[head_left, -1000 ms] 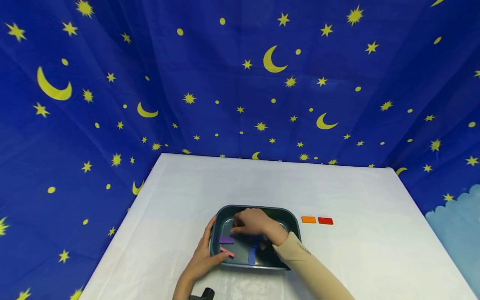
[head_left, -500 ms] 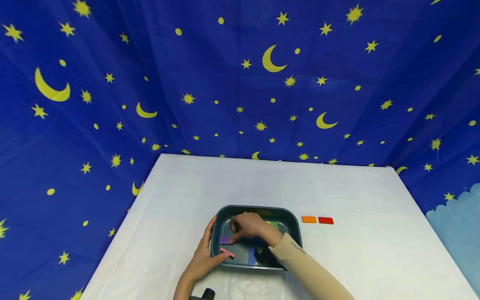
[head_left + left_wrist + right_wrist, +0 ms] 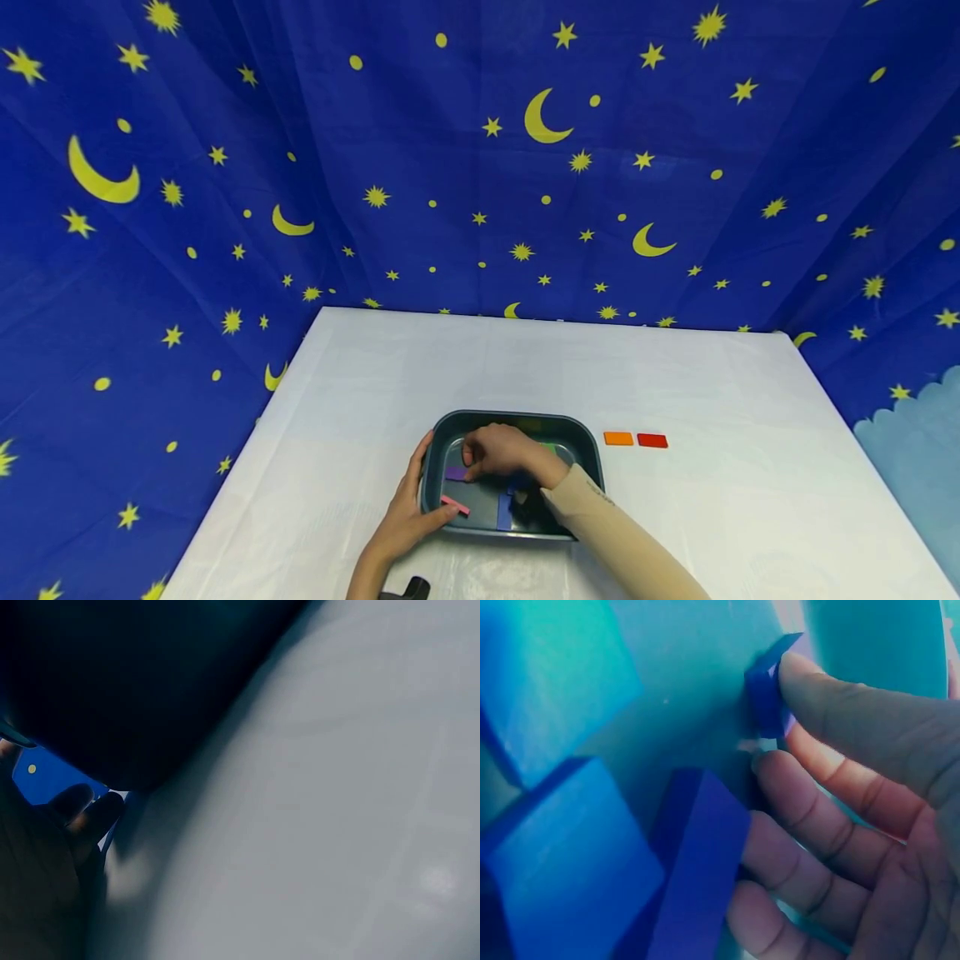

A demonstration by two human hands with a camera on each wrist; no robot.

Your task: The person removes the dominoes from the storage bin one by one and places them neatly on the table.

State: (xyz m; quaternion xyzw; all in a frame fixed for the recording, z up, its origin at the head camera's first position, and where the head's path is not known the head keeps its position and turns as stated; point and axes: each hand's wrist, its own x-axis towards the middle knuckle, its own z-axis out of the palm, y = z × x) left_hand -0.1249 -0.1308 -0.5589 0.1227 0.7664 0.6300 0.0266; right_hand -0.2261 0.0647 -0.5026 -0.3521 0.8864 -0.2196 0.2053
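Note:
A dark grey rectangular tray [image 3: 592,450] stands on the white table. My left hand [image 3: 405,517] grips its left front corner, thumb over the rim and fingers along the outer side wall. Inside the tray, my right hand [image 3: 502,450] pinches a flat purple block [image 3: 455,473] between thumb and index finger. The right wrist view shows this purple block [image 3: 769,694] tilted up on its edge. Below the purple block lies a pink block [image 3: 454,505], close to my left thumb. A blue block [image 3: 504,512] lies near the tray's front wall. Part of a green block [image 3: 550,447] shows behind my right wrist.
An orange block [image 3: 618,438] and a red block [image 3: 652,440] lie on the white table [image 3: 750,492], right of the tray. A black object [image 3: 414,588] shows at the bottom edge. Behind the table hangs a blue curtain [image 3: 480,175] with stars and moons.
My right hand has moved left and down to the purple block and taken it between thumb and finger. The purple block has shifted slightly back and right. My left hand stays on the tray.

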